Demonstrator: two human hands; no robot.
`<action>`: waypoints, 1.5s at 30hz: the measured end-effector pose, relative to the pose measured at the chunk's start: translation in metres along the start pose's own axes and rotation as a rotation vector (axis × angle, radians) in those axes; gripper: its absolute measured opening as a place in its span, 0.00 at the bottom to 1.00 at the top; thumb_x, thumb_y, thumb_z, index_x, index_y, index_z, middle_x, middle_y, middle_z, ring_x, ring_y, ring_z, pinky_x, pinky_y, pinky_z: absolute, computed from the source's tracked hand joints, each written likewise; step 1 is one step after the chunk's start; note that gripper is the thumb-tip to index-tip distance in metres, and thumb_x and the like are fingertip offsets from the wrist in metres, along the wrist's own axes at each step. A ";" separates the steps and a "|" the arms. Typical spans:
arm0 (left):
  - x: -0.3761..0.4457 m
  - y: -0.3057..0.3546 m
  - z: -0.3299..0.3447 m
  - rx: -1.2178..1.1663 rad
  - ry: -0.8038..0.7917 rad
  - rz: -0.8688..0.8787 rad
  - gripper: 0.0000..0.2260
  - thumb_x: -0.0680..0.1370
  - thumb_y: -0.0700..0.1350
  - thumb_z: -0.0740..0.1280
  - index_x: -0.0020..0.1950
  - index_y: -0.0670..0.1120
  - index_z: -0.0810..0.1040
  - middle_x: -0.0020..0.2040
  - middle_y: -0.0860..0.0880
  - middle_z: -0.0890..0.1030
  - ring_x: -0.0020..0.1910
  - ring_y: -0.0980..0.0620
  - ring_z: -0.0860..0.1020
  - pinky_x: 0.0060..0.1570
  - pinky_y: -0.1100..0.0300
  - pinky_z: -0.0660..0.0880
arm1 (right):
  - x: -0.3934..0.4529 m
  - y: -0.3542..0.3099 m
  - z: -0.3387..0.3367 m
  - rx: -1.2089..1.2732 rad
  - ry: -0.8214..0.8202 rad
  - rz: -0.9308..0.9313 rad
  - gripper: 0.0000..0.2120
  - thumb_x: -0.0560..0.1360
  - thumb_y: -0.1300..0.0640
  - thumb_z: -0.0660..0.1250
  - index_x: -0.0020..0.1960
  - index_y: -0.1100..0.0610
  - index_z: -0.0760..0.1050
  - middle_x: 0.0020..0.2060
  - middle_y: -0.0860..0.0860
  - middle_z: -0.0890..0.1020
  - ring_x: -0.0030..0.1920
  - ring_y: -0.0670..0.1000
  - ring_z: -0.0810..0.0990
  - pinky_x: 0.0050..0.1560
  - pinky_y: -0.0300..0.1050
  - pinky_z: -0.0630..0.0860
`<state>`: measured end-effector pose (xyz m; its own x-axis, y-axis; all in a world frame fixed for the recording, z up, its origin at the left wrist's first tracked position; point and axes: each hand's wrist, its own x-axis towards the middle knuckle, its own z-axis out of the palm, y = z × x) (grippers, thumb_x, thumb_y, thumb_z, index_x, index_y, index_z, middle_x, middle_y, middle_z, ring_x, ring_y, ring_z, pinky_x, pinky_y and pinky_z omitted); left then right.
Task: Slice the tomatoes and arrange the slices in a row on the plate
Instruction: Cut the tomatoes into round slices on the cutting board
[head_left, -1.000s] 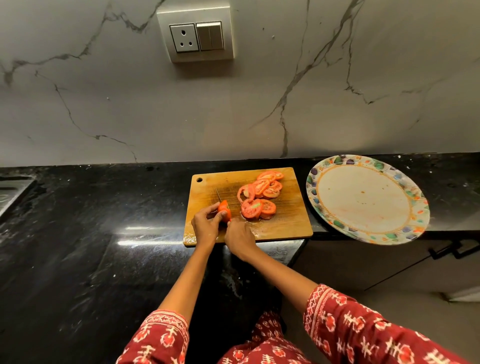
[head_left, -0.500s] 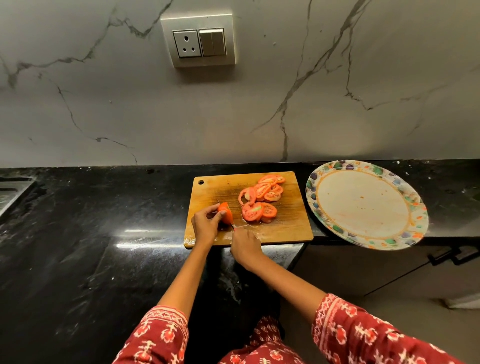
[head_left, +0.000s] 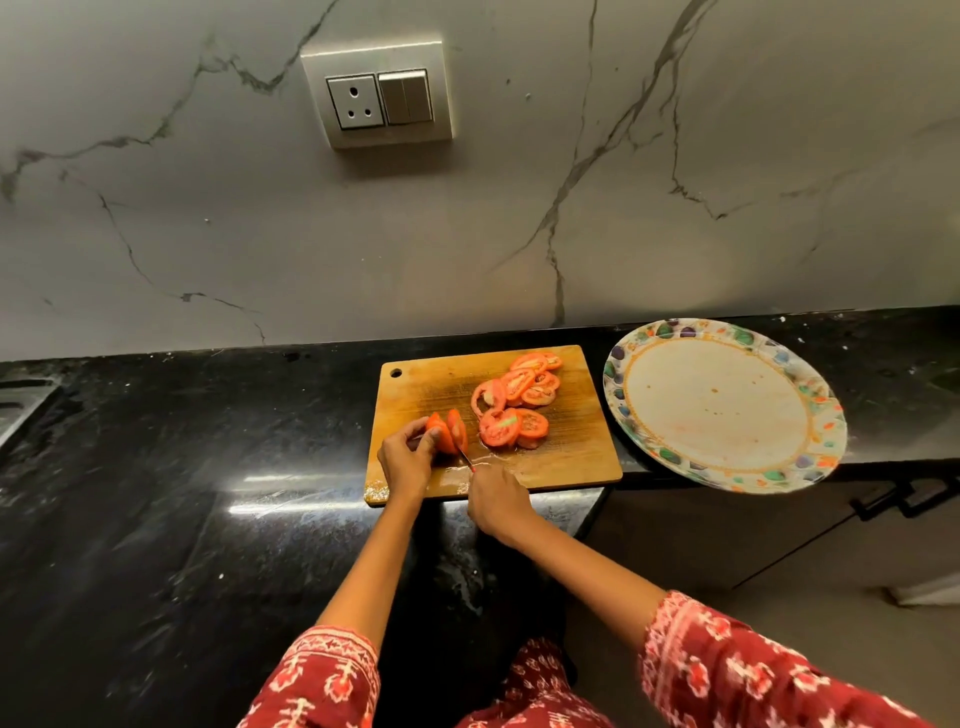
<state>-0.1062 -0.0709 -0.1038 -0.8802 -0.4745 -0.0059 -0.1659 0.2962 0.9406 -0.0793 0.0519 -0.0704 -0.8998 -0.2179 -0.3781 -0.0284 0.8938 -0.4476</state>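
Observation:
A wooden cutting board (head_left: 571, 447) lies on the black counter. My left hand (head_left: 405, 460) pinches the remaining piece of tomato (head_left: 440, 434) at the board's left front. A fresh slice (head_left: 457, 428) stands just right of it, with the knife (head_left: 466, 457) between them. My right hand (head_left: 496, 501) grips the knife's handle at the board's front edge. Several cut tomato slices (head_left: 519, 402) lie overlapping across the board's middle and back. A round plate (head_left: 628, 364) with a colourful rim sits to the right, with no slices on it.
The plate overhangs the black counter (head_left: 182, 467) edge at the front right, above a cabinet handle (head_left: 904, 501). A socket and switch panel (head_left: 379, 93) is on the marble wall. A sink edge (head_left: 21, 410) shows at far left. Juice wets the board's front.
The knife has come down through the tomato, parting a new slice from the held piece. My right hand has drawn back toward the board's front edge.

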 end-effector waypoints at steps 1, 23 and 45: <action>0.003 -0.001 -0.001 -0.007 -0.007 -0.008 0.10 0.74 0.40 0.69 0.55 0.40 0.80 0.49 0.42 0.83 0.47 0.44 0.81 0.49 0.43 0.78 | -0.004 0.007 0.001 0.002 0.001 0.002 0.13 0.79 0.63 0.54 0.59 0.64 0.71 0.59 0.61 0.76 0.61 0.61 0.73 0.55 0.51 0.71; -0.014 0.009 -0.002 0.099 -0.187 0.014 0.33 0.65 0.33 0.76 0.68 0.39 0.69 0.61 0.41 0.76 0.58 0.45 0.76 0.57 0.56 0.74 | 0.006 0.046 -0.032 0.142 0.296 -0.092 0.16 0.82 0.56 0.51 0.52 0.66 0.72 0.47 0.63 0.79 0.48 0.62 0.79 0.38 0.45 0.65; 0.010 0.026 0.010 0.780 -0.428 0.156 0.35 0.70 0.50 0.72 0.72 0.56 0.60 0.64 0.44 0.67 0.66 0.44 0.66 0.62 0.49 0.64 | 0.026 0.052 -0.045 0.197 0.242 -0.147 0.15 0.81 0.58 0.52 0.45 0.65 0.73 0.43 0.61 0.78 0.42 0.60 0.77 0.38 0.44 0.65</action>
<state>-0.1238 -0.0602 -0.0828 -0.9823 -0.0786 -0.1699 -0.1476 0.8833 0.4450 -0.1239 0.1106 -0.0673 -0.9701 -0.2186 -0.1053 -0.1021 0.7616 -0.6399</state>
